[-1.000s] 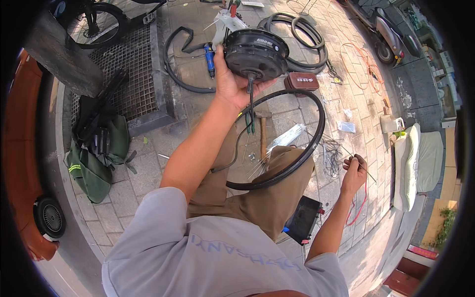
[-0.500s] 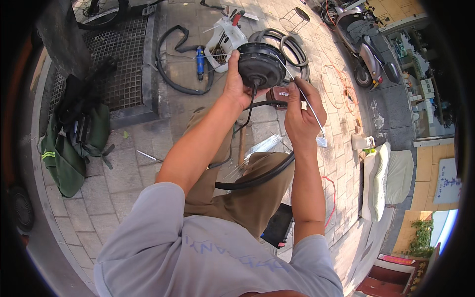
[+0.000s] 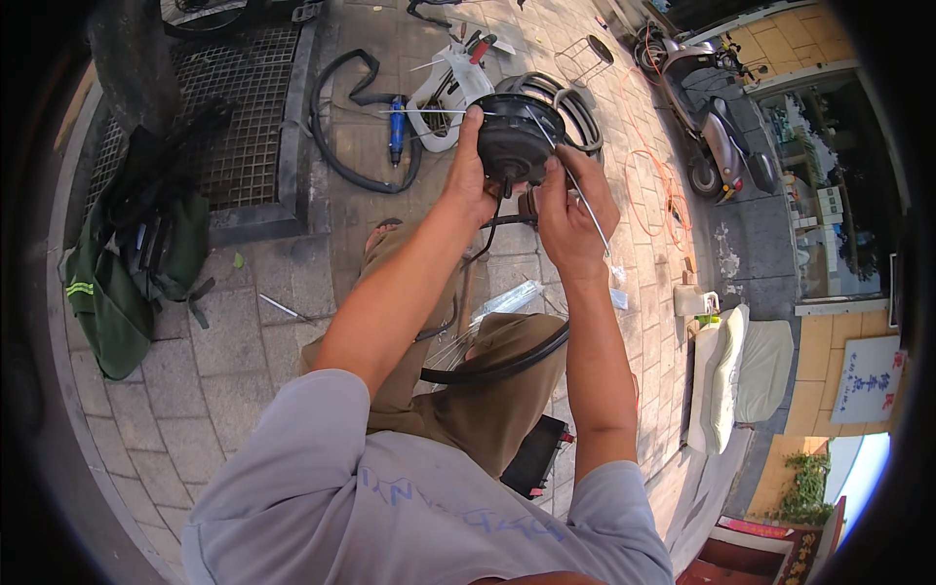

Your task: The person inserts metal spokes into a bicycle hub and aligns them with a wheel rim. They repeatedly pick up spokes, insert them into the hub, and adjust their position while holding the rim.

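Observation:
A round black hub motor (image 3: 515, 144) is held up in front of me, with a black cable (image 3: 493, 226) hanging from its axle end. My left hand (image 3: 468, 183) is closed round the hub's left side, thumb at the rim. A thin metal spoke (image 3: 429, 111) sticks out leftward from the hub near that thumb. At the hub's right side, my right hand (image 3: 573, 216) pinches another long spoke (image 3: 592, 209), which slants from the hub's rim down across the hand. Whether the spoke's upper end passes through a rim hole is too small to tell.
Beyond the hub stand a white cut-open container (image 3: 444, 88) of tools and coiled black tyres (image 3: 580, 115). A blue tool (image 3: 396, 134) lies by a black tube (image 3: 317, 107). Below my hands are loose spokes (image 3: 450, 349) and a black rim or tyre (image 3: 507, 367). A green bag (image 3: 112, 317) lies left.
My right hand has moved slightly left and closer to the hub, bringing the spoke with it. The hub sits slightly lower and further right in view, still in my left hand.

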Available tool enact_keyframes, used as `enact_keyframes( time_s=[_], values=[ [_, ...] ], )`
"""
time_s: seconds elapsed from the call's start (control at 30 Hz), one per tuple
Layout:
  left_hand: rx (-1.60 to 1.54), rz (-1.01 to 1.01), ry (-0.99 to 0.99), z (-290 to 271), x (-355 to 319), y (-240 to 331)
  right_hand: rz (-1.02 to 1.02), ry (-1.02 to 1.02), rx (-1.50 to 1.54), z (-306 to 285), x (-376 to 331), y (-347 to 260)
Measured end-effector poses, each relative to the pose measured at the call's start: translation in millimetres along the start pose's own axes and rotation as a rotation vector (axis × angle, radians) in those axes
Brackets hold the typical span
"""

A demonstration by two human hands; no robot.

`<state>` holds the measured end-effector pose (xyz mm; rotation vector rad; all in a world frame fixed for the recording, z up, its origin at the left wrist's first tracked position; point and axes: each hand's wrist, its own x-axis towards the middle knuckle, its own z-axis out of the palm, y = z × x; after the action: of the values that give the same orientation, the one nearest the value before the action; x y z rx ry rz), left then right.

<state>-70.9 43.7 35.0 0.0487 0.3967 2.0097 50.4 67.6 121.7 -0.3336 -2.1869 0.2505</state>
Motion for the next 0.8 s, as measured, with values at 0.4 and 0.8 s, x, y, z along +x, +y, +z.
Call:
enact_keyframes(
  time_s=[0.4,0.8],
  values=[
    [-0.012,-0.156,0.117,-9,0,19,-0.039,0.024,-0.012,3,-19,-1],
    [-0.087,-0.179,0.143,-16,4,17,-0.022,0.069,0.003,15,-17,11]
  ],
)
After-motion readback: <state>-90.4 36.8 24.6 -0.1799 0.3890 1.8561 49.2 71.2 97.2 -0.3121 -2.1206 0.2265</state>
